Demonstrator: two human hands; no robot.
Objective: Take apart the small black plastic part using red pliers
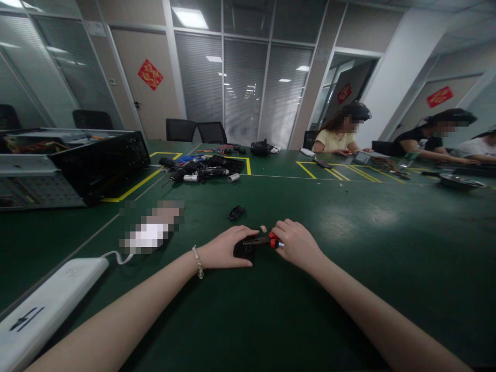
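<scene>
My left hand [225, 249] is wrapped round a small black part [244, 251] on the green table, thumb at its near side and fingers at its far side. What exactly the part is, I cannot make out. A pair of needle-nose pliers [258, 241] with red and black handles is gripped in my right hand [296, 242]. Their jaws point left and lie over the black part. Just beyond the pliers is a small pale piece [263, 228]. A small black bundle [236, 212], perhaps a coiled cable, lies farther off.
An open computer case [112, 165] stands at the left. A white power bank [58, 299] with a cable lies front left. Dark tools and parts [205, 168] are heaped at the back, near a black headset [261, 148]. Several people sit at the right; a metal dish [461, 182] is near them.
</scene>
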